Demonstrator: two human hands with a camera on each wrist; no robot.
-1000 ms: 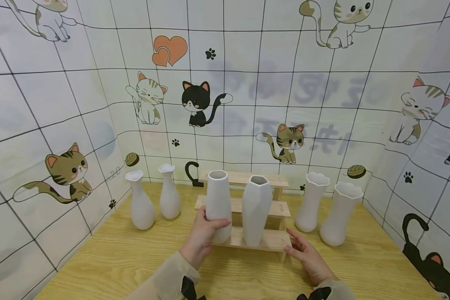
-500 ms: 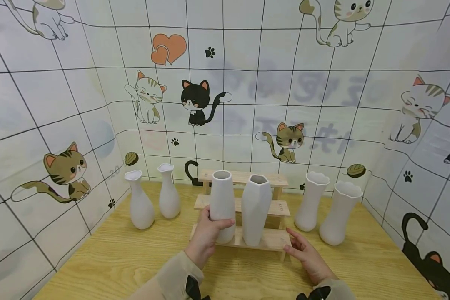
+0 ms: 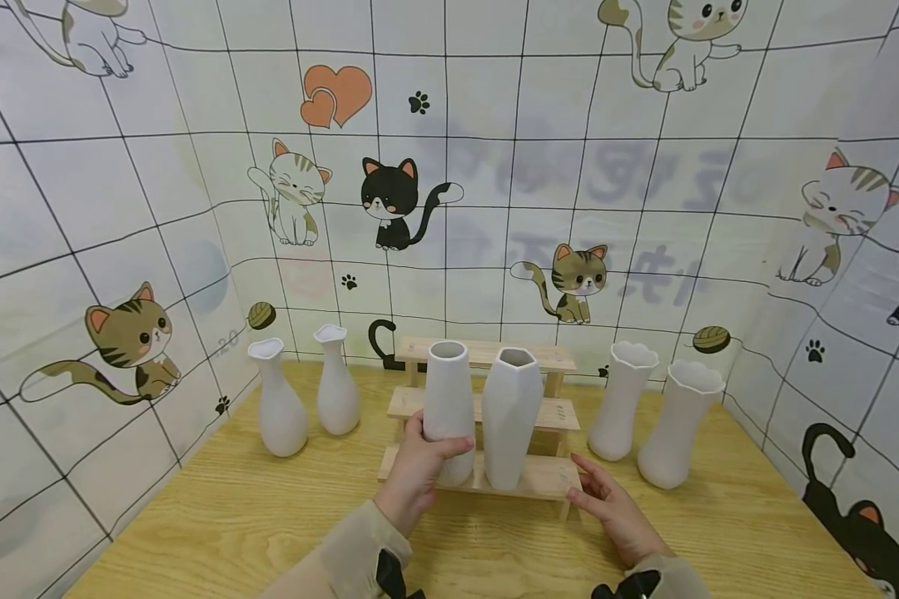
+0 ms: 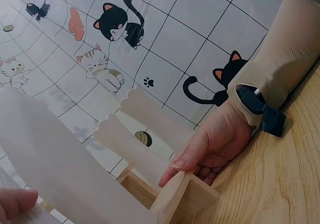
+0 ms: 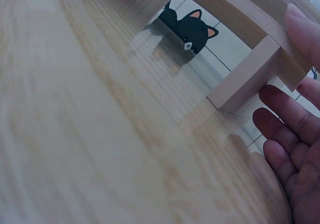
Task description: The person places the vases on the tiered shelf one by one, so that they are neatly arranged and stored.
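Observation:
My left hand (image 3: 412,478) grips a smooth, round white vase (image 3: 449,399) around its lower part, thumb across the front. The vase is upright at the bottom step of a three-step wooden display stand (image 3: 539,478); whether its base touches the step cannot be seen. Just right of it on that step stands a faceted white vase (image 3: 511,416), a narrow gap between them. My right hand (image 3: 614,507) holds the right end of the bottom step, thumb in front and fingers at the end; in the right wrist view the thumb (image 5: 305,33) lies against the board.
Two slim-necked white vases (image 3: 282,408) (image 3: 337,387) stand on the table left of the stand. To the right are two scallop-rimmed white vases (image 3: 623,408) (image 3: 674,433), close to my right hand. A cat-print wall covering (image 3: 479,183) encloses the wooden table (image 3: 270,532).
My left hand has shifted right along the bottom step with the round vase, narrowing the gap to the faceted one. The right hand stays at the stand's end.

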